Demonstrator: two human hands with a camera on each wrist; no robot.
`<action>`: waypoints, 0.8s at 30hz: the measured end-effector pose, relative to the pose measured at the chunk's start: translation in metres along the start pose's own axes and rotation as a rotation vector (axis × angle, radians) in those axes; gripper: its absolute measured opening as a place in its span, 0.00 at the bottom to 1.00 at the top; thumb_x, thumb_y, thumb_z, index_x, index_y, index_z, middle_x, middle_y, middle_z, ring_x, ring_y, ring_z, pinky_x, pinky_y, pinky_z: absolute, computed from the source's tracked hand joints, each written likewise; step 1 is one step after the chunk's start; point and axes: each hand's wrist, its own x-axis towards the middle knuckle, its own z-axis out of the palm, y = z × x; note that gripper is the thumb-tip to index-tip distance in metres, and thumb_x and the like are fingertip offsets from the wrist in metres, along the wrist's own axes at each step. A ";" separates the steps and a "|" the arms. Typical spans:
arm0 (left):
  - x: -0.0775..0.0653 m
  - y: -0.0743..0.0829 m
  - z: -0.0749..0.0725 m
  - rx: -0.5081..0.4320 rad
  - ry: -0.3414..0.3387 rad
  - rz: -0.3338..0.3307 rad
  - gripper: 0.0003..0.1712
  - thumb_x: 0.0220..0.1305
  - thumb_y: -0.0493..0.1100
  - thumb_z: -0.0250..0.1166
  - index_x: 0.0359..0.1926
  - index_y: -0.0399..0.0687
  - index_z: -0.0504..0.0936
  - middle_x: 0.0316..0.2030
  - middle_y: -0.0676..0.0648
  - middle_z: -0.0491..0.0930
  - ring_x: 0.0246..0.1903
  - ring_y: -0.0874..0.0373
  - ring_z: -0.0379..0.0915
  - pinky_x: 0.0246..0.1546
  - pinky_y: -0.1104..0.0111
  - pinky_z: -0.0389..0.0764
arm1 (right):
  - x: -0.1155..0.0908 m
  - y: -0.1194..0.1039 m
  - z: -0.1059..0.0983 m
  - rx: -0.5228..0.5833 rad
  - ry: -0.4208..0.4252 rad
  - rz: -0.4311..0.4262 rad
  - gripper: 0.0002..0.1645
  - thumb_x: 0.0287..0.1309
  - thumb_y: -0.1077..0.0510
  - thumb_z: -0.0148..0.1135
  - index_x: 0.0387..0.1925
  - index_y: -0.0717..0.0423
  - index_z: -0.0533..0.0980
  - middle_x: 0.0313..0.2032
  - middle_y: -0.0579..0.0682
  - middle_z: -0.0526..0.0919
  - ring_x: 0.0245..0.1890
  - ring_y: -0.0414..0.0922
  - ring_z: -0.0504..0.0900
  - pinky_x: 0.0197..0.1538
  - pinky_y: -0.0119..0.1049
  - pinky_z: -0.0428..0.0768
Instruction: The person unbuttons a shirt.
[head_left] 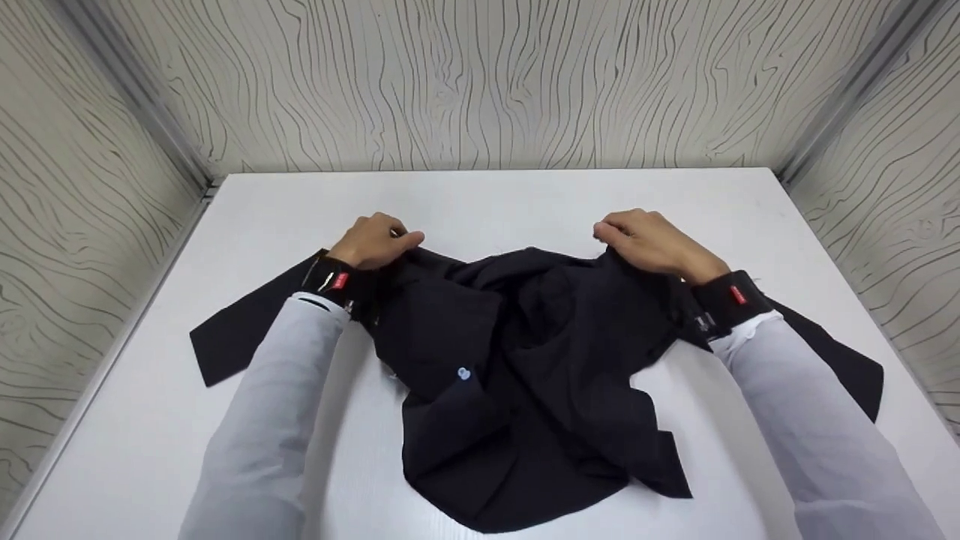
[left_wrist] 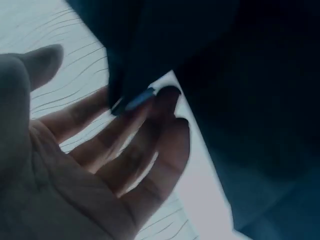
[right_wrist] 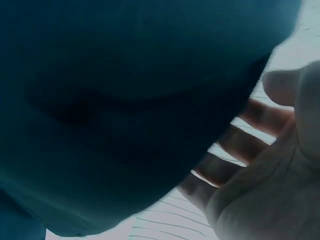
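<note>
A black button-up shirt [head_left: 540,360] lies rumpled on the white table, a sleeve spread to each side. One pale blue button [head_left: 463,373] shows on its front. My left hand [head_left: 379,240] is at the shirt's upper left edge; in the left wrist view its loosely bent fingers [left_wrist: 165,145] meet a corner of dark cloth [left_wrist: 135,55], thumb apart. At the upper right edge is my right hand [head_left: 652,240]. Its fingers [right_wrist: 245,142] reach behind the cloth [right_wrist: 150,140] in the right wrist view, their tips hidden, with the thumb beside the cloth's edge.
The white table [head_left: 495,202] runs back to a wood-grain patterned wall [head_left: 480,82]. Similar walls stand at both sides, with grey metal posts [head_left: 847,97] in the corners. Black bands [head_left: 731,300] circle both wrists, and both forearms lie over parts of the sleeves.
</note>
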 end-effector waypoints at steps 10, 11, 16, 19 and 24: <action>-0.051 0.066 -0.025 0.050 -0.057 0.153 0.12 0.68 0.39 0.77 0.44 0.41 0.82 0.45 0.39 0.91 0.49 0.43 0.83 0.58 0.48 0.83 | -0.008 -0.004 0.003 -0.073 -0.268 0.001 0.19 0.73 0.55 0.70 0.61 0.56 0.85 0.60 0.61 0.90 0.65 0.63 0.86 0.70 0.64 0.81; -0.058 0.073 -0.028 0.061 -0.026 0.214 0.09 0.69 0.36 0.74 0.45 0.40 0.82 0.44 0.38 0.90 0.49 0.42 0.84 0.58 0.48 0.84 | -0.010 -0.005 0.004 -0.075 -0.281 0.004 0.24 0.72 0.56 0.70 0.66 0.57 0.82 0.63 0.64 0.88 0.67 0.65 0.85 0.72 0.66 0.79; -0.082 0.099 -0.040 0.072 0.211 0.495 0.08 0.73 0.26 0.58 0.48 0.38 0.79 0.42 0.37 0.82 0.43 0.41 0.79 0.49 0.48 0.83 | -0.012 -0.008 0.010 -0.094 -0.274 0.032 0.37 0.75 0.54 0.68 0.79 0.60 0.71 0.67 0.68 0.85 0.70 0.69 0.82 0.73 0.69 0.78; -0.093 0.113 -0.049 0.087 0.294 0.583 0.12 0.78 0.27 0.53 0.49 0.40 0.81 0.45 0.37 0.77 0.41 0.44 0.76 0.46 0.51 0.82 | -0.009 -0.009 0.012 -0.091 -0.199 0.029 0.35 0.79 0.47 0.67 0.76 0.61 0.74 0.62 0.67 0.88 0.66 0.68 0.85 0.70 0.68 0.80; -0.106 0.128 -0.057 0.100 0.426 0.711 0.20 0.82 0.27 0.50 0.47 0.43 0.89 0.47 0.38 0.72 0.41 0.44 0.75 0.45 0.54 0.82 | 0.001 -0.010 0.015 -0.065 -0.094 -0.044 0.30 0.78 0.44 0.70 0.69 0.60 0.82 0.57 0.65 0.91 0.61 0.65 0.87 0.70 0.66 0.79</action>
